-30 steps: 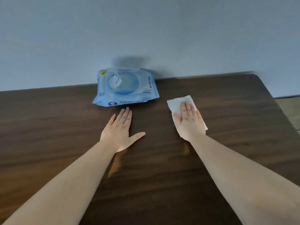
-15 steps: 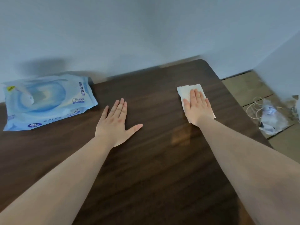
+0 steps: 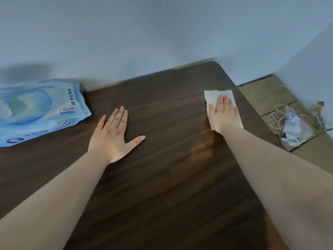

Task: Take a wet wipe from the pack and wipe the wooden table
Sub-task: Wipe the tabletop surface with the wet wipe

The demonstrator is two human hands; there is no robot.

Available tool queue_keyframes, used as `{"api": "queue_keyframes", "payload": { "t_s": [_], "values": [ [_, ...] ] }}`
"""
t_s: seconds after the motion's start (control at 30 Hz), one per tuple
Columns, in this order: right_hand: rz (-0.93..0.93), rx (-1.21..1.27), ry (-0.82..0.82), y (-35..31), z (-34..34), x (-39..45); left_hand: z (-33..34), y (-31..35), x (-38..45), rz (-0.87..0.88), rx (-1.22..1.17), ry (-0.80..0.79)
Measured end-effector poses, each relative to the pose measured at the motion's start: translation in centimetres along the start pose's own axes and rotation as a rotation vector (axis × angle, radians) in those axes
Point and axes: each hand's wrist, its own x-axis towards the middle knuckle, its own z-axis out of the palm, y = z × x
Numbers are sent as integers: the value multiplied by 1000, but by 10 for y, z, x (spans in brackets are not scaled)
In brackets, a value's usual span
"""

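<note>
A white wet wipe [image 3: 213,97] lies flat on the dark wooden table [image 3: 162,177], close to its right edge and far corner. My right hand [image 3: 222,115] presses palm-down on the wipe, fingers together, covering its lower half. My left hand [image 3: 115,134] rests flat on the bare wood near the middle, fingers spread, holding nothing. The blue wipe pack [image 3: 39,109] lies at the far left against the wall, partly cut off by the frame edge.
A pale wall runs along the table's far edge. Beyond the right edge, on the tiled floor [image 3: 266,94], lie a crumpled clear plastic bag [image 3: 295,127] and a thin white cable [image 3: 275,116].
My right hand has slid the wipe to the right, toward the table's right edge and far corner. The view has swung right, so the pack now sits at the far left.
</note>
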Motion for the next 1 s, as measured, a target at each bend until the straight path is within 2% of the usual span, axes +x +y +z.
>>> {"api": "queue_keyframes", "payload": {
  "t_s": [0.17,0.37,0.5,0.7,0.87,1.0],
  "values": [
    [-148,-43,-17,-46,12,-34,-8,-2,-4,17,-42,-101],
    [-446,-61,-46,-139,32,-85,-4,-45,-61,-65,-107,-51],
    [-692,-109,-80,-208,43,-123,14,-111,-128,-253,-130,-4],
    [-992,-227,-72,-298,67,-163,44,-214,-242,-638,-179,86],
    [-1138,-316,-68,-357,82,-199,64,-263,-301,-748,-191,93],
    [-1263,-324,-86,-413,96,-244,78,-288,-349,-901,-209,104]
  ]
}}
